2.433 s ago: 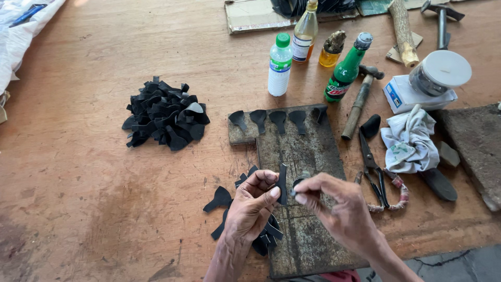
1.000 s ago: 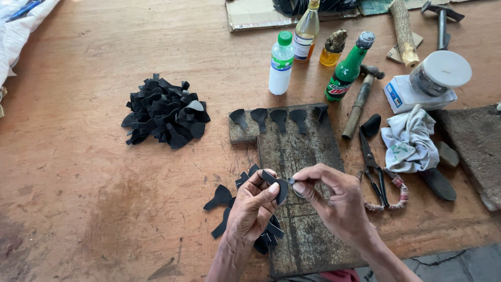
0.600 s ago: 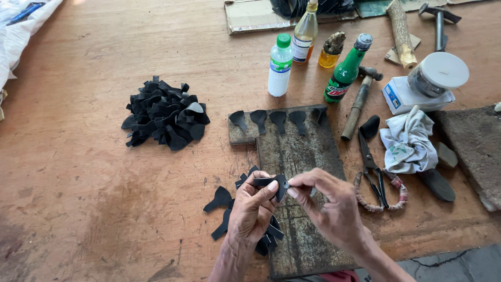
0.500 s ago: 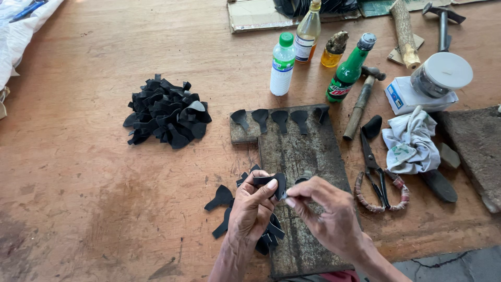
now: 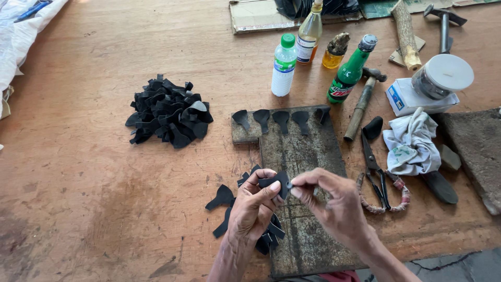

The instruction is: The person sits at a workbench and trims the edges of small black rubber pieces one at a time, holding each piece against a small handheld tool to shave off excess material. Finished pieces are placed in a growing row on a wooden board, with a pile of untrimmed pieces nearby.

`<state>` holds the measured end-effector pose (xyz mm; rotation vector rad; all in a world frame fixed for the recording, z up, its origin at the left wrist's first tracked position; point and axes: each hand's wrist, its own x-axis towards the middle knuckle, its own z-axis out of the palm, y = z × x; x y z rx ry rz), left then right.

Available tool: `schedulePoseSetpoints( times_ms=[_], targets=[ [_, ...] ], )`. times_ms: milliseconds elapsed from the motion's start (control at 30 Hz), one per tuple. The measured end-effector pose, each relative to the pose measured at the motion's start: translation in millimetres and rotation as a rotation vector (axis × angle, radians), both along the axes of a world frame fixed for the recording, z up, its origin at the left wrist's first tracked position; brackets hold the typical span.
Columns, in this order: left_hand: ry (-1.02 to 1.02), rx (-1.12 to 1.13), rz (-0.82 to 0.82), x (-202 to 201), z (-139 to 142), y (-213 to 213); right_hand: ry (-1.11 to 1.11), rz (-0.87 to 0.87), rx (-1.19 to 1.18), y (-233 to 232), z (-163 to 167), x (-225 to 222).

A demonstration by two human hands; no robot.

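Left hand point(image 5: 254, 209) fingers curled, pinching; right hand point(image 5: 336, 204) fingertips pinched, meeting left.

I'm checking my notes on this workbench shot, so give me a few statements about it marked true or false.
1. Both hands pinch one small black piece. True: the left hand and right hand meet on it.
2. The black heap lies right of the board. False: it lies left of the dark board.
3. Five black pieces line the board's far edge. True.
4. The green bottle lies on its side. False: it stands upright.
5. The scissors lie right of the board. True.
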<state>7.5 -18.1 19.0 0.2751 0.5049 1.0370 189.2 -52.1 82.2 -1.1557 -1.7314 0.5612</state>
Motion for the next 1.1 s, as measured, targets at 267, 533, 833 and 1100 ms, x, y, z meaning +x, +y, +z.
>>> schedulePoseSetpoints(
  times_ms=[267,533,833,1100],
  targets=[
    [0.020,0.015,0.047,2,-10,1,-0.011,-0.080,-0.021,-7,-8,4],
    [-0.006,-0.008,0.114,4,-1,3,-0.079,-0.017,0.040,-13,-14,-10],
    [0.070,0.036,-0.027,0,4,2,0.002,-0.098,0.041,-4,-7,-1],
    [0.045,0.027,-0.058,-1,-3,-3,-0.006,-0.087,0.069,4,12,-2]
  ],
)
